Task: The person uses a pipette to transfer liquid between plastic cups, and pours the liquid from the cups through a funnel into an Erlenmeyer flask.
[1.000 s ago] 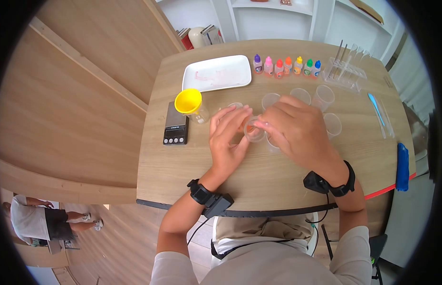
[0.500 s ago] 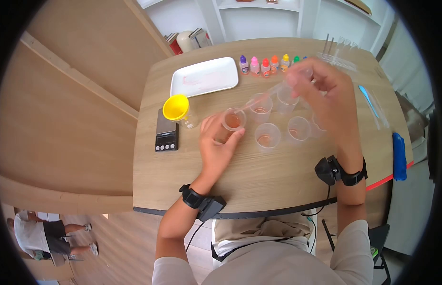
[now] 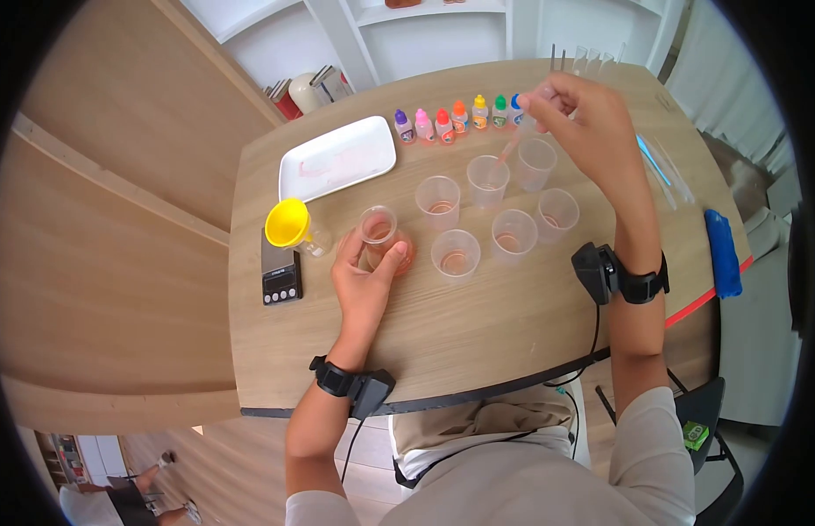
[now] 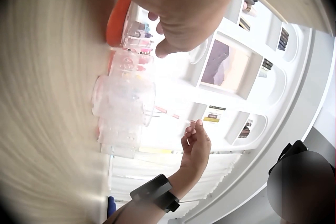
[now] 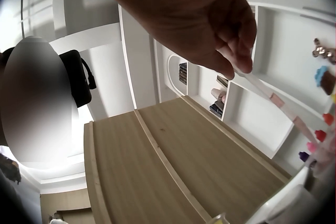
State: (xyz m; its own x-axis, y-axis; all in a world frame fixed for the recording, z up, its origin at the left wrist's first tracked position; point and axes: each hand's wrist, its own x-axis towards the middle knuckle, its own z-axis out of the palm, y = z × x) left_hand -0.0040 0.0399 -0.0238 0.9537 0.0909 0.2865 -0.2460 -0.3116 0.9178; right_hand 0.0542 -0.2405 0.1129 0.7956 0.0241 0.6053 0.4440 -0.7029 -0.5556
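Note:
My left hand (image 3: 362,285) holds a clear flask (image 3: 378,226) of orange-red liquid on the table, fingers and thumb around it. The flask's orange bottom (image 4: 118,22) shows below that hand in the left wrist view. Raised over the cups at the right, my right hand (image 3: 591,127) pinches a clear plastic dropper (image 5: 278,102) near its upper end. Pink liquid shows along its stem. The dropper's tip points down at the rim of a clear cup (image 3: 488,186). Around it stand several more clear plastic cups (image 3: 456,259), with a little pinkish liquid at the bottom of some.
Behind the cups is a row of dye bottles (image 3: 443,128) with coloured caps. A stained white tray (image 3: 337,158), a yellow funnel (image 3: 287,223) on a clear container and a black scale (image 3: 281,285) stand left. A light-blue tool (image 3: 653,159) and blue cloth (image 3: 723,252) lie right.
My right hand has lifted the dropper out of the flask and carried it right, over a cup. My left hand keeps hold of the flask. The head view has shifted.

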